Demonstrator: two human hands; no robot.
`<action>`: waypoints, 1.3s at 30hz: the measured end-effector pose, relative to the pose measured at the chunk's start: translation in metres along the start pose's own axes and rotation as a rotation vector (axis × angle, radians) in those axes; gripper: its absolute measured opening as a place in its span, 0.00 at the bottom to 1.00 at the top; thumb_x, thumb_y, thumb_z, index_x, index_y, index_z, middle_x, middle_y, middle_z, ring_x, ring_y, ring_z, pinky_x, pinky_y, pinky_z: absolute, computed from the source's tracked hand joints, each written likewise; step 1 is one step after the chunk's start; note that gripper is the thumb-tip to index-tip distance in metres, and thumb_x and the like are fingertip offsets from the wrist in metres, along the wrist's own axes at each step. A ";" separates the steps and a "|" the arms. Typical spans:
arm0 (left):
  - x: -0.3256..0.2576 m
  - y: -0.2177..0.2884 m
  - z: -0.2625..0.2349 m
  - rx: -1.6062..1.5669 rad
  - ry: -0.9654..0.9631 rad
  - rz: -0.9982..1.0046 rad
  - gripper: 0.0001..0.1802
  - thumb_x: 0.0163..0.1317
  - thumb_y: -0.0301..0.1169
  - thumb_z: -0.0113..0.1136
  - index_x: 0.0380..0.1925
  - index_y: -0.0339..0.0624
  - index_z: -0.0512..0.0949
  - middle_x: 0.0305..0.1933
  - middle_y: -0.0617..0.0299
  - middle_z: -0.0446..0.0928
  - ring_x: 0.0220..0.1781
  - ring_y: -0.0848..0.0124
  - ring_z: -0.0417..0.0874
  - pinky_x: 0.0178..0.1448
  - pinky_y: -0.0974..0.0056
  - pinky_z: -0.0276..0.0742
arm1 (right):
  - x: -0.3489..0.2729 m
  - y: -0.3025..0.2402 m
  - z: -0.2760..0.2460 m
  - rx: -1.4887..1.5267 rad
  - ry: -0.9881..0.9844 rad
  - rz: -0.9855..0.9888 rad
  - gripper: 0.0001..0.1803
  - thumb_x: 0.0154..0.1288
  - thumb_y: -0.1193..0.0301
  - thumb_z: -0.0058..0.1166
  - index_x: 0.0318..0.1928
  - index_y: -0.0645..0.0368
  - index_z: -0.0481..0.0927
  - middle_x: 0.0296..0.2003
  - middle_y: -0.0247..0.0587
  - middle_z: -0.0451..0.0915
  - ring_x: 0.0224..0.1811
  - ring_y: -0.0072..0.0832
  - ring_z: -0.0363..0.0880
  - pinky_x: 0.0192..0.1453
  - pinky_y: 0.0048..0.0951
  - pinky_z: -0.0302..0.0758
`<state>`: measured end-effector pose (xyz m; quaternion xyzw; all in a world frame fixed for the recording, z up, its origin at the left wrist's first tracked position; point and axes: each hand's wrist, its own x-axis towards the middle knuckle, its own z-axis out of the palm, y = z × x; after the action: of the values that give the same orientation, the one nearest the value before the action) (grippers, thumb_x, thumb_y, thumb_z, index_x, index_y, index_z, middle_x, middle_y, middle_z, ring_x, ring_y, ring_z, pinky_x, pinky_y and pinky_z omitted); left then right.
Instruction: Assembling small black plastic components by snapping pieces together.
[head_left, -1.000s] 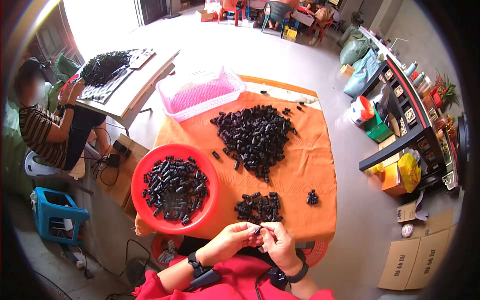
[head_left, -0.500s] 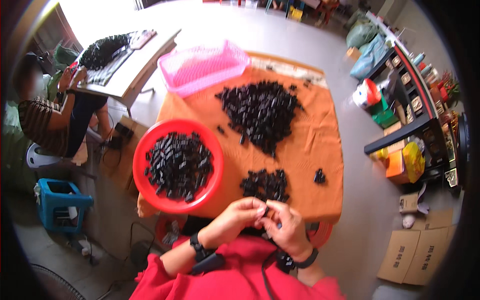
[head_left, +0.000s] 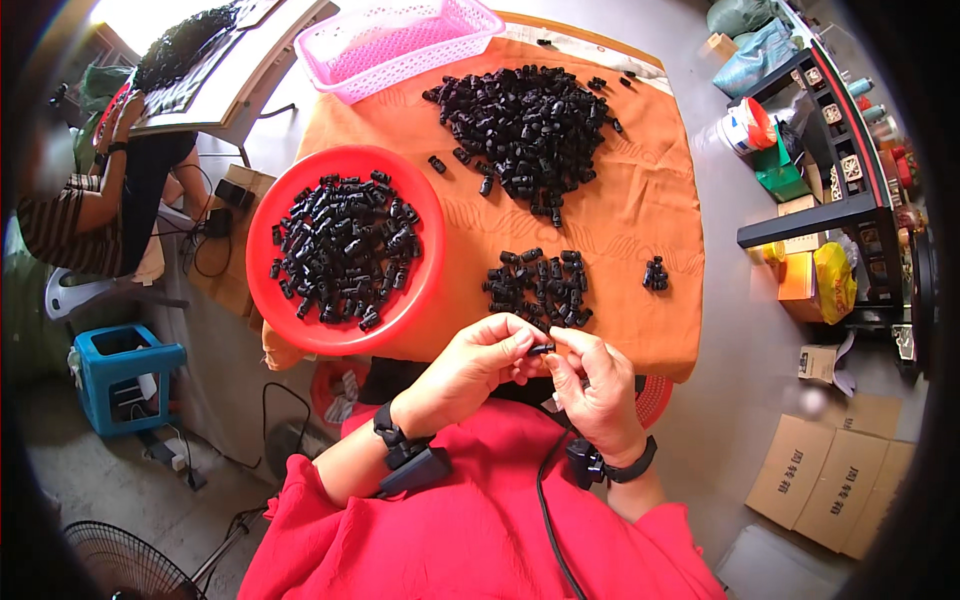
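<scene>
I see the orange-covered table [head_left: 640,210] filling the middle of my view, its near edge running just beyond my hands and its right edge dropping to bare grey floor. On its left, the red round tray [head_left: 270,300] of black plastic pieces overhangs the near-left corner. The far side holds the large heap of black pieces [head_left: 525,125], with a pink basket [head_left: 400,40] at the far-left edge. A smaller pile of black pieces [head_left: 540,285] lies close to the near edge, and a tiny cluster [head_left: 655,273] sits to its right. The open cloth is mostly on the right and between the piles.

My left hand [head_left: 470,365] and right hand [head_left: 595,385] meet just off the near edge of the table, above my red lap. Both are closed to a pinch, thumb and fingertips pressed on one small black piece [head_left: 541,349] held between them. The other fingers curl loosely.

Both forearms rise from the lower edge and angle inward, wrists bent toward each other, each wearing a dark wristband. Another person's arm shows at a separate table on the far left.
</scene>
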<state>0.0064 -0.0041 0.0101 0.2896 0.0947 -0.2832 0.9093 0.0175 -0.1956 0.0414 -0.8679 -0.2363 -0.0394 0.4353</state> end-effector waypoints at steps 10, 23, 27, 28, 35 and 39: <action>0.003 -0.004 -0.001 -0.064 -0.068 0.004 0.15 0.70 0.36 0.62 0.51 0.40 0.79 0.43 0.65 0.81 0.45 0.74 0.79 0.52 0.68 0.75 | 0.001 -0.001 0.001 0.028 0.049 -0.001 0.16 0.60 0.79 0.67 0.48 0.59 0.79 0.23 0.34 0.79 0.22 0.27 0.75 0.28 0.31 0.72; 0.007 -0.010 -0.009 0.005 -0.045 0.002 0.10 0.72 0.39 0.61 0.39 0.45 0.77 0.37 0.71 0.76 0.39 0.79 0.74 0.48 0.71 0.73 | 0.003 -0.008 -0.002 0.096 -0.096 -0.029 0.28 0.59 0.76 0.68 0.61 0.59 0.77 0.21 0.34 0.76 0.22 0.30 0.75 0.29 0.33 0.73; 0.008 -0.014 -0.016 -0.032 -0.082 -0.024 0.13 0.72 0.39 0.59 0.46 0.42 0.78 0.43 0.64 0.80 0.46 0.74 0.81 0.52 0.65 0.78 | 0.000 -0.006 0.004 0.057 -0.093 -0.042 0.28 0.59 0.77 0.68 0.60 0.60 0.77 0.21 0.34 0.76 0.22 0.30 0.75 0.29 0.33 0.72; 0.007 -0.013 -0.012 -0.033 -0.081 -0.027 0.13 0.72 0.39 0.59 0.46 0.42 0.78 0.43 0.64 0.80 0.46 0.74 0.81 0.52 0.65 0.78 | -0.001 -0.007 0.006 0.098 -0.067 0.006 0.28 0.58 0.78 0.68 0.60 0.59 0.77 0.21 0.33 0.76 0.22 0.30 0.75 0.28 0.33 0.72; 0.009 -0.021 -0.023 -0.012 -0.081 -0.047 0.13 0.73 0.42 0.59 0.43 0.44 0.78 0.41 0.68 0.78 0.42 0.79 0.76 0.48 0.70 0.74 | 0.004 -0.012 0.002 -0.009 -0.079 -0.039 0.26 0.57 0.79 0.68 0.58 0.61 0.78 0.23 0.35 0.78 0.23 0.30 0.76 0.31 0.31 0.73; 0.004 -0.015 -0.004 -0.014 -0.055 -0.025 0.17 0.73 0.45 0.57 0.46 0.43 0.78 0.42 0.65 0.79 0.43 0.76 0.78 0.48 0.69 0.74 | 0.005 -0.012 0.002 -0.047 -0.093 -0.063 0.27 0.55 0.78 0.70 0.57 0.60 0.79 0.22 0.34 0.77 0.24 0.30 0.75 0.31 0.32 0.73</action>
<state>0.0012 -0.0132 -0.0019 0.2739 0.0751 -0.3016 0.9101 0.0163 -0.1866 0.0505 -0.8710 -0.2824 -0.0184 0.4017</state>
